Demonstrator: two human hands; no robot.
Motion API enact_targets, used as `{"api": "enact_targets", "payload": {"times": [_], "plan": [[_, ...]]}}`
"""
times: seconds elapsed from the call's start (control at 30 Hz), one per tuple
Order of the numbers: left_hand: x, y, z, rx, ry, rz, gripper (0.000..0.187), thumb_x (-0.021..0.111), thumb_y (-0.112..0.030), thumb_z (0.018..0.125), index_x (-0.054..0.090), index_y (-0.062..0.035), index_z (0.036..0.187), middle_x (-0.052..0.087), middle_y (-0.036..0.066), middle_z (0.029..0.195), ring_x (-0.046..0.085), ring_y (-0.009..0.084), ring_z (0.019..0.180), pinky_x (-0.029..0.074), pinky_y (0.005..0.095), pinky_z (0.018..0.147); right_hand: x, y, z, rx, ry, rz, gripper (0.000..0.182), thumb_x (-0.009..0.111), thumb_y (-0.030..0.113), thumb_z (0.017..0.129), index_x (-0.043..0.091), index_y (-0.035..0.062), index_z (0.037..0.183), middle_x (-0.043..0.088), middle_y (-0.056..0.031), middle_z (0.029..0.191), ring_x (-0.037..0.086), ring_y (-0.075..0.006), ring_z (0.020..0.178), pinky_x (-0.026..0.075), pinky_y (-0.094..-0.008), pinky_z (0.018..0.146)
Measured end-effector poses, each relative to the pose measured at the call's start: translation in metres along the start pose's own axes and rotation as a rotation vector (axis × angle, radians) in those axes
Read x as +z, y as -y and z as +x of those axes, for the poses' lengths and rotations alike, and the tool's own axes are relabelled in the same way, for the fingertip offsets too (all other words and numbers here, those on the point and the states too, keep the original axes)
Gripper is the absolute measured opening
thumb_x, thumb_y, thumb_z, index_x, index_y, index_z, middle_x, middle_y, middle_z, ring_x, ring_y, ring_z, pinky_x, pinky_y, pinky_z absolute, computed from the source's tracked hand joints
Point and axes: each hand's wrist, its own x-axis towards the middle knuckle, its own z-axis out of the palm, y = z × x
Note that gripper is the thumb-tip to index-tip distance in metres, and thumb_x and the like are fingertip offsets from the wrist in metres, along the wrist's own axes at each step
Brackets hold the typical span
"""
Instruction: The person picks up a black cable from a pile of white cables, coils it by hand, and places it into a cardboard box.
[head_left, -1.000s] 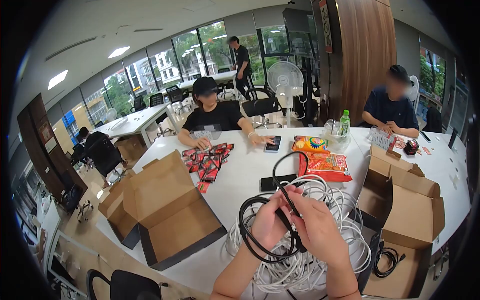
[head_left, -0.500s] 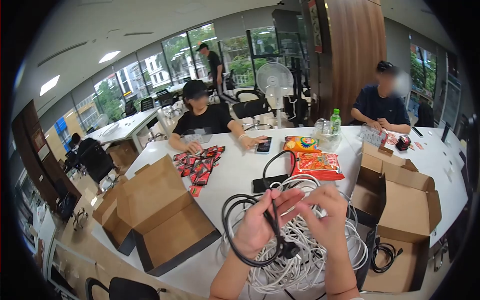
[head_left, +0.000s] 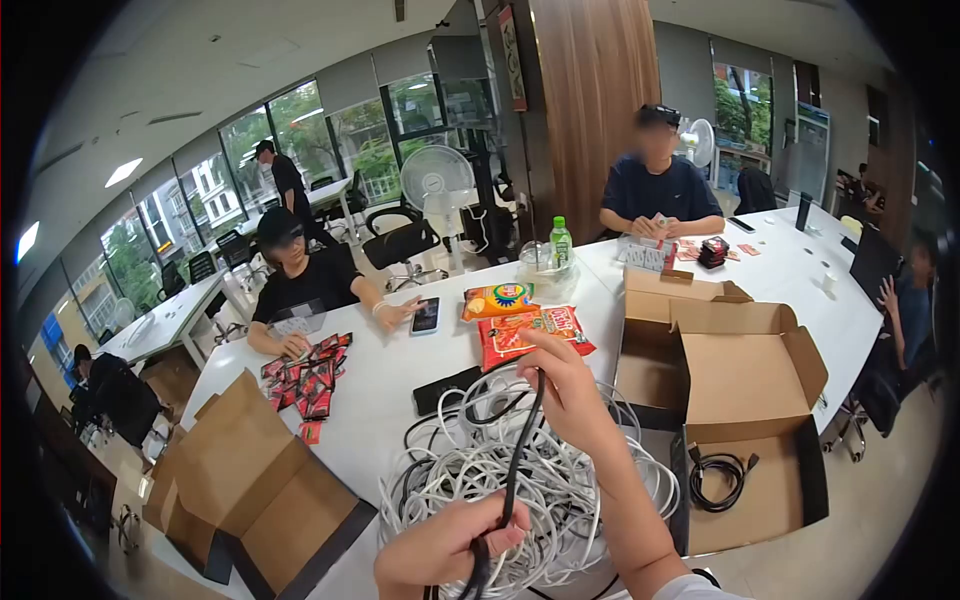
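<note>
1. Location: a black cable (head_left: 514, 455) is held over the pile of white cables (head_left: 560, 492), at the near side of the white table (head_left: 392, 365).
2. Left hand (head_left: 455, 540): fingers are curled round the black cable, low in view, near the wearer; a firm grip, by the look of it.
3. Right hand (head_left: 565, 390): raised farther out, fingers partly spread, cable met at the thumb side. Whether it is pinched or just guided cannot be told.
4. Handling (judged): light, bendy but springy, smooth jacket; not fragile, though sharp kinks are best avoided. Snagging on the white loops is likely, since strands lie crossed beneath.
5. Hold: best taken along the plain jacket, one hand at each end of a span. Cable ends cannot be made out, so no plug is offered as a grip point.
6. Axis: the span between the hands is nearly straight, pointing away from the wearer and leaning slightly right. Below the left hand, the cable drops toward the lower frame edge.
7. Surroundings: a red snack bag (head_left: 500, 348) lies just beyond the right hand; a coiled black lead (head_left: 714, 506) rests in the open cardboard box (head_left: 785, 490) at right.
</note>
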Motion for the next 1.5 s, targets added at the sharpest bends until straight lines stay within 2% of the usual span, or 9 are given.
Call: {"api": "enact_targets", "payload": {"times": [0.13, 0.3, 0.5, 0.67, 0.9, 1.13, 1.23, 1.43, 1.5], "plan": [[0.0, -0.013, -0.006, -0.108, -0.036, 0.019, 0.02, 0.056, -0.019, 0.094, 0.058, -0.0005, 0.099, 0.052, -0.002, 0.071, 0.047, 0.0062, 0.064, 0.038, 0.0231, 0.058, -0.019, 0.023, -0.003, -0.094, -0.075, -0.08, 0.02, 0.055, -0.007, 0.072, 0.059, 0.0035, 0.089, 0.06, -0.008, 0.079, 0.057, -0.0276, 0.079, 0.043, -0.0398, 0.077], [0.005, -0.007, -0.006, -0.015, -0.596, -0.117, 0.02, 0.05, -0.019, 0.098, 0.059, -0.0021, 0.105, 0.039, -0.011, 0.064, 0.031, 0.0002, 0.056, 0.022, 0.0188, 0.05, -0.045, 0.065, -0.008, -0.162, -0.109, -0.093, 0.017, 0.062, 0.0, 0.072, 0.06, 0.004, 0.087, 0.055, -0.0081, 0.072, 0.053, -0.0264, 0.065, 0.039, -0.0368, 0.062], [-0.017, 0.029, 0.007, 0.046, -0.919, 0.008, 0.022, 0.054, -0.021, 0.095, 0.06, -0.0004, 0.102, 0.04, -0.009, 0.06, 0.031, 0.0, 0.051, 0.02, 0.0195, 0.046, -0.045, 0.108, -0.016, -0.445, -0.046, -0.201, 0.021, 0.068, 0.005, 0.063, 0.07, 0.0094, 0.084, 0.046, 0.004, 0.058, 0.044, -0.0151, 0.051, 0.033, -0.0284, 0.05], [-0.023, 0.026, 0.005, 0.178, -1.062, -0.229, 0.029, 0.055, -0.029, 0.095, 0.057, -0.0003, 0.099, 0.033, -0.008, 0.054, 0.025, 0.0013, 0.043, 0.016, 0.0222, 0.041, -0.036, 0.13, -0.03, -0.548, 0.134, 0.149, 0.022, 0.071, 0.011, 0.068, 0.072, 0.0093, 0.09, 0.043, 0.0025, 0.058, 0.042, -0.0117, 0.046, 0.032, -0.0281, 0.04], [-0.042, 0.039, -0.004, 0.549, -1.147, -0.481, 0.034, 0.053, -0.035, 0.096, 0.055, -0.0011, 0.099, 0.023, -0.007, 0.058, 0.018, 0.001, 0.044, 0.013, 0.0221, 0.04, -0.038, 0.097, -0.015, -0.105, 0.312, 0.122, 0.011, 0.065, 0.005, 0.077, 0.061, 0.0032, 0.086, 0.054, -0.0107, 0.077, 0.057, -0.0292, 0.075, 0.047, -0.0387, 0.068], [-0.043, 0.035, -0.004, 0.65, -1.177, -0.513, 0.035, 0.052, -0.035, 0.097, 0.055, -0.0002, 0.096, 0.023, -0.007, 0.056, 0.02, 0.0021, 0.046, 0.015, 0.0227, 0.043, 0.013, 0.007, -0.019, -0.06, 0.229, -0.122, 0.02, 0.061, -0.006, 0.076, 0.057, 0.0041, 0.093, 0.06, -0.0156, 0.108, 0.058, -0.0344, 0.1, 0.048, -0.0397, 0.084], [-0.041, 0.036, -0.001, 0.642, -1.184, -0.448, 0.036, 0.052, -0.035, 0.097, 0.055, 0.0004, 0.095, 0.023, -0.007, 0.056, 0.02, 0.0025, 0.046, 0.016, 0.0234, 0.043, 0.018, -0.003, -0.013, 0.12, 0.398, -0.006, 0.021, 0.059, -0.008, 0.077, 0.059, 0.0027, 0.096, 0.064, -0.0151, 0.099, 0.063, -0.0294, 0.094, 0.049, -0.036, 0.081], [-0.04, 0.036, 0.0, 0.588, -1.139, -0.427, 0.037, 0.052, -0.036, 0.096, 0.055, 0.0009, 0.093, 0.025, -0.007, 0.055, 0.021, 0.0022, 0.044, 0.015, 0.0231, 0.042, 0.018, 0.001, -0.008, 0.209, -0.012, 0.338, 0.023, 0.048, -0.012, 0.084, 0.063, -0.002, 0.098, 0.068, -0.009, 0.085, 0.064, -0.0141, 0.08, 0.049, -0.0273, 0.071], [-0.04, 0.037, -0.001, 0.565, -1.093, -0.423, 0.037, 0.052, -0.036, 0.096, 0.055, 0.0012, 0.093, 0.026, -0.007, 0.055, 0.021, 0.0021, 0.043, 0.015, 0.0227, 0.041, 0.004, 0.016, -0.007, 0.319, -0.125, 0.595, 0.014, 0.052, 0.004, 0.095, 0.062, -0.0023, 0.101, 0.067, -0.0079, 0.099, 0.063, -0.0129, 0.092, 0.051, -0.0261, 0.08]]}}
